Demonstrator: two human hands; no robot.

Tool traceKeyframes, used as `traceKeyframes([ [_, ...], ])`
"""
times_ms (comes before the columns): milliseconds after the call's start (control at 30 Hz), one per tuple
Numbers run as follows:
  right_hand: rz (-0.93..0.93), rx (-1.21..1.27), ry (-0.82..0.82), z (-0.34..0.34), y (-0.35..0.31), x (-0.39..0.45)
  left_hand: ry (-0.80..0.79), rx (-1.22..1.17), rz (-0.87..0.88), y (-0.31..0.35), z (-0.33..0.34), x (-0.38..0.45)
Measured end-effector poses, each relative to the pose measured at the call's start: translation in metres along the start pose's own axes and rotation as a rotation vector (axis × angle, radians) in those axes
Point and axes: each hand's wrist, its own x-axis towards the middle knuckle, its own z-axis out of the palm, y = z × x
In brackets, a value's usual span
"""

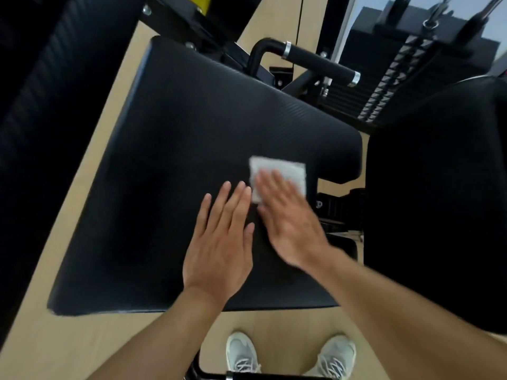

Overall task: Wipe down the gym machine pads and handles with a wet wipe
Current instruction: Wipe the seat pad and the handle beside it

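Seat pad: large, black, ribbed vinyl, lying flat and filling the middle of the head view, its near edge just ahead of the person's feet.

Wet wipe: white, folded to a rough square, lying flat on the right part of the seat pad near its right edge. Its near corner is covered by fingers.

Right hand: flat, palm down, fingers straight and together, pressing on the wet wipe; grip released, nothing curled round the wipe. The hand is motion-blurred.

Left hand: flat, palm down on the seat pad just beside the right hand and touching the wipe's left edge or nearly so; grip released, fingers straight.

Handle: black foam-covered bar with chrome collars at both ends, on a bent black tube beyond the far right corner of the seat pad, well apart from both hands.

Weight stack: black plates with a row of light labels, behind the handle at upper right.

Second pad: black, bulky, close along the right side of the seat pad.

Dark padded panel: along the left edge of the view.

Floor: pale wood finish, showing round the pad.

Sneakers: pale grey, laced, a pair on the floor below the pad's near edge.
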Motion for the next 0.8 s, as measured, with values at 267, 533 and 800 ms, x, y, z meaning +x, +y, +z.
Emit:
traceKeyframes([
  [267,-0.436,-0.11,-0.169,-0.019,-0.029,0.07,0.172,-0.295,-0.158,-0.001,-0.005,0.002],
  [533,-0.287,-0.035,-0.285,-0.046,-0.021,0.155,0.138,-0.289,-0.125,0.0,-0.004,0.0],
  [800,-0.326,-0.028,-0.197,-0.032,-0.001,0.095,-0.002,-0.014,-0.095,0.001,-0.003,0.005],
])
